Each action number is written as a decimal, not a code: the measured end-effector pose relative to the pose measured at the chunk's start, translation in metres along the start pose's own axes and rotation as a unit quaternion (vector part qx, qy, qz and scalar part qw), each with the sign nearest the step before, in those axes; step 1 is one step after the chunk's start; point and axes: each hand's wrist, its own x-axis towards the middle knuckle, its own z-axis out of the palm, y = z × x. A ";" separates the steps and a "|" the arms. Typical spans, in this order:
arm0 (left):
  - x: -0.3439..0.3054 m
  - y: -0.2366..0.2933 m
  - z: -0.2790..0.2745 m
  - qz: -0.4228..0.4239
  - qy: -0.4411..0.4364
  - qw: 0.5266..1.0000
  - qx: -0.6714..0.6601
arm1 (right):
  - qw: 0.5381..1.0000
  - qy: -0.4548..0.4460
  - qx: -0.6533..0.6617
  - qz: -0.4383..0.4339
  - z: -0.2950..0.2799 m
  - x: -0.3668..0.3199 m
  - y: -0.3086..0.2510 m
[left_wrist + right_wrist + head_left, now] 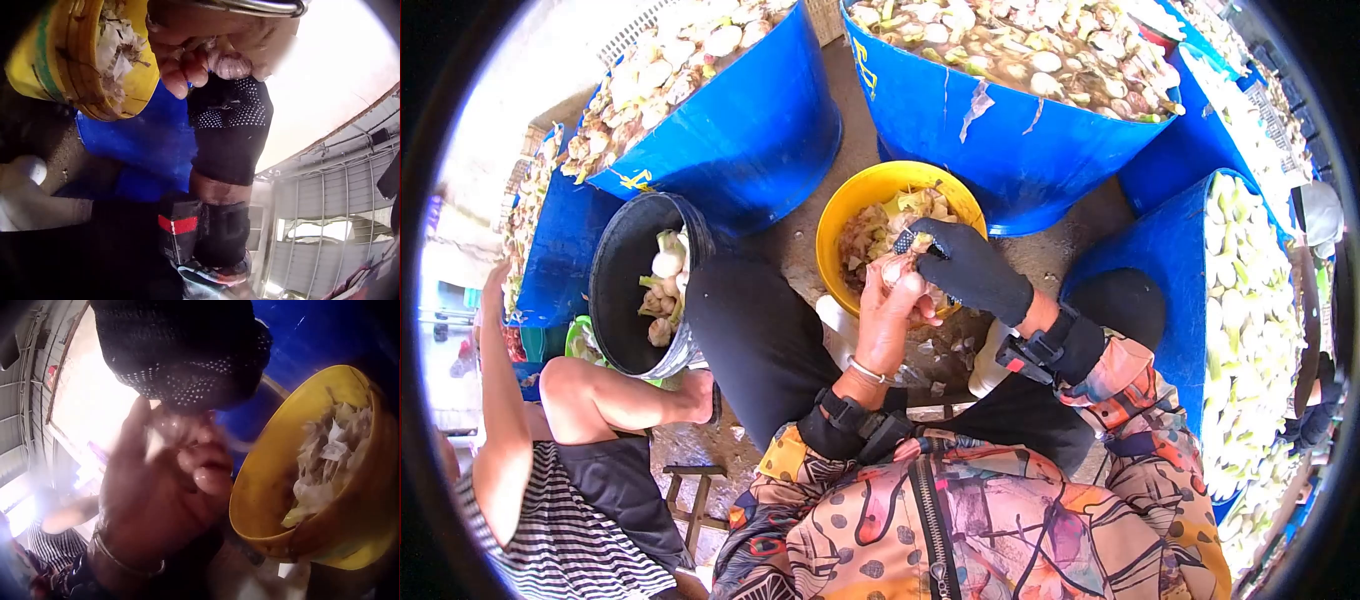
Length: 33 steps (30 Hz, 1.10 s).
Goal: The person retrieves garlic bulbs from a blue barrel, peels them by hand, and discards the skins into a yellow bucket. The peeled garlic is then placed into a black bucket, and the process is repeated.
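A garlic bulb (897, 268) with pinkish skin is held over the yellow bucket (830, 228) in the head view. The bare left hand (886, 318) grips it from below, fingers curled round it. From the right, the black-gloved right hand (968, 262) pinches the top of the bulb. In the left wrist view the striped bulb (230, 65) shows between the left fingers, against the dotted glove (230, 119). The glove (187, 356) hides most of the bulb in the right wrist view. Peeled skins (331, 450) lie in the bucket.
Large blue tubs (1010, 150) heaped with garlic stand ahead and at the right. A black bucket (615, 300) with several white bulbs is at the left, beside a seated person in a striped shirt (570, 520). A small stool (692, 500) stands near that person.
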 end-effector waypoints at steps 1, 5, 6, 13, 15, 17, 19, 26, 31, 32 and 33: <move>0.000 -0.002 -0.001 0.021 -0.010 0.999 0.024 | 1.000 0.001 -0.017 0.006 0.000 0.000 -0.002; 0.000 -0.003 -0.007 -0.013 -0.051 0.994 -0.096 | 0.999 0.004 0.030 0.011 0.002 -0.002 0.007; 0.001 -0.002 -0.007 -0.034 -0.050 0.990 -0.130 | 0.997 0.003 0.072 0.007 0.005 0.000 0.004; 0.003 0.009 -0.015 -0.197 -0.105 0.920 -0.321 | 0.988 -0.039 0.147 0.007 -0.005 0.001 -0.008; 0.004 0.008 -0.016 -0.210 -0.120 0.908 -0.343 | 0.995 -0.024 0.100 0.002 -0.007 0.002 -0.007; 0.005 0.007 -0.021 -0.211 -0.148 0.895 -0.363 | 0.997 -0.010 -0.069 0.035 -0.013 0.008 -0.005; 0.005 0.008 -0.022 -0.209 -0.145 0.894 -0.370 | 0.992 -0.008 -0.105 0.066 -0.021 0.010 -0.008; 0.005 0.003 -0.019 -0.182 -0.126 0.939 -0.262 | 0.991 -0.120 0.011 0.053 -0.008 0.006 -0.008; 0.001 0.001 -0.014 -0.199 -0.091 0.946 -0.237 | 0.992 -0.102 0.075 0.020 0.002 0.001 0.004; -0.001 0.003 -0.012 -0.198 -0.082 0.947 -0.238 | 0.991 -0.094 0.089 0.024 0.003 -0.001 0.005; -0.002 0.003 -0.010 -0.196 -0.073 0.948 -0.240 | 0.993 -0.077 0.080 0.027 0.005 -0.003 0.004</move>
